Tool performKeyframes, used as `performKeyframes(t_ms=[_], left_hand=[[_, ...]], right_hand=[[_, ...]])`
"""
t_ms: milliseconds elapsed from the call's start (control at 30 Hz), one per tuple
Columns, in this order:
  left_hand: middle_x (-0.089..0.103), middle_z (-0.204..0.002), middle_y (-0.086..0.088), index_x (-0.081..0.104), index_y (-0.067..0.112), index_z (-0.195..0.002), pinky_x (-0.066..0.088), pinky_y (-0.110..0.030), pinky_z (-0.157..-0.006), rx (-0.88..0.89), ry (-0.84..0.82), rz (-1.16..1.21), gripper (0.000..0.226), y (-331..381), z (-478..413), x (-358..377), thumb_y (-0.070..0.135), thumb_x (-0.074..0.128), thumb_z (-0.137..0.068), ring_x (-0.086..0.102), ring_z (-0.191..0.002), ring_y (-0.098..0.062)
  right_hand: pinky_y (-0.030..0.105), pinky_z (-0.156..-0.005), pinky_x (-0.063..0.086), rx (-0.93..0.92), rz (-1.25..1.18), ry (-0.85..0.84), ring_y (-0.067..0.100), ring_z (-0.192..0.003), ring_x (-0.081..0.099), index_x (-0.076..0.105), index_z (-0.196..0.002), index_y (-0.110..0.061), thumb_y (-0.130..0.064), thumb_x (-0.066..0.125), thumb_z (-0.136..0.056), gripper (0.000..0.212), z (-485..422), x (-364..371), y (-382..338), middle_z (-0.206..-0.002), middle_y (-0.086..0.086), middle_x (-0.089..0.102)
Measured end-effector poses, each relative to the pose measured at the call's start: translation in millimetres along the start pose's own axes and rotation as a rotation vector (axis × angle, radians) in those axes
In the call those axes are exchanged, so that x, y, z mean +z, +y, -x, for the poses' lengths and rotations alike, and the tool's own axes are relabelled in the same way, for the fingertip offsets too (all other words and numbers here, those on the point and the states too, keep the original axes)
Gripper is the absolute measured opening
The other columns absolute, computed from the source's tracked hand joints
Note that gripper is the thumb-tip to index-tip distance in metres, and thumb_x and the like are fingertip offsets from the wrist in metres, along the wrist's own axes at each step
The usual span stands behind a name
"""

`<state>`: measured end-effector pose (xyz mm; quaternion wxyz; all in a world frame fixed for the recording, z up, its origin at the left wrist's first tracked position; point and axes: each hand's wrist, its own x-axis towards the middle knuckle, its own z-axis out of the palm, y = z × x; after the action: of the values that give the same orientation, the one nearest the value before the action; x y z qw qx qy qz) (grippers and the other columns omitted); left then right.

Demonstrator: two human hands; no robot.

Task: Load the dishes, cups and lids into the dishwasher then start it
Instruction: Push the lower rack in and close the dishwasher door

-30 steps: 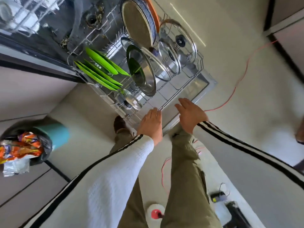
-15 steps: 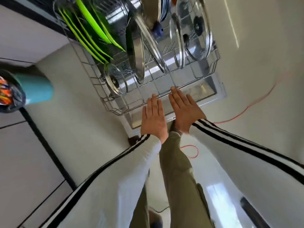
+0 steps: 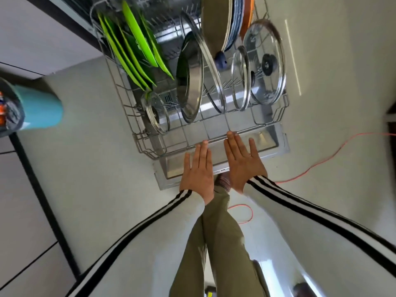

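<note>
We've got both hands flat, fingers spread, holding nothing: left hand & right hand at the lower rack front edge, rack lying straight ahead, loaded w/ lids.

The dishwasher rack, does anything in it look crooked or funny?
One big glass lid leans slantwise across the rack, its blue knob against the stacked plates. The other lids stand neatly in their slots.
</note>
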<state>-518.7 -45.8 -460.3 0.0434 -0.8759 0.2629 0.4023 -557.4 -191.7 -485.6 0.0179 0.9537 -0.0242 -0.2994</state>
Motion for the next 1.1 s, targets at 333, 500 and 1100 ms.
performKeyframes(t_ms=[333,500,1100], left_hand=[[-0.041,-0.155,-0.009,-0.027,0.006,-0.15,-0.007,-0.053,-0.12,-0.068,0.096,0.012,0.095,-17,-33,-20,0.032,0.045,-0.095,-0.031,-0.146,-0.026],[-0.037,-0.157,-0.012,-0.022,0.003,-0.152,-0.008,-0.053,-0.12,-0.112,0.133,-0.019,0.098,-34,-67,-52,0.036,0.049,-0.094,-0.028,-0.147,-0.029],[-0.035,-0.157,-0.01,-0.019,0.007,-0.154,-0.008,-0.051,-0.121,-0.247,0.066,0.04,0.107,-79,-165,-174,0.037,0.058,-0.085,-0.024,-0.149,-0.026]], right_hand=[[0.055,-0.118,-0.01,0.007,0.024,-0.067,0.029,-0.145,-0.03,-0.023,-0.151,-0.007,-0.035,0.027,-0.093,0.081,-42,-32,-4,-0.155,0.014,-0.036],[0.054,-0.119,-0.01,-0.025,0.065,-0.116,0.028,-0.144,-0.031,-0.025,-0.15,-0.007,-0.034,0.038,-0.089,0.091,-90,-63,4,-0.152,0.014,-0.039],[0.051,-0.12,-0.009,-0.201,0.193,-0.037,0.027,-0.146,-0.028,-0.019,-0.153,-0.011,-0.034,0.049,-0.089,0.096,-220,-149,38,-0.156,0.012,-0.034]])
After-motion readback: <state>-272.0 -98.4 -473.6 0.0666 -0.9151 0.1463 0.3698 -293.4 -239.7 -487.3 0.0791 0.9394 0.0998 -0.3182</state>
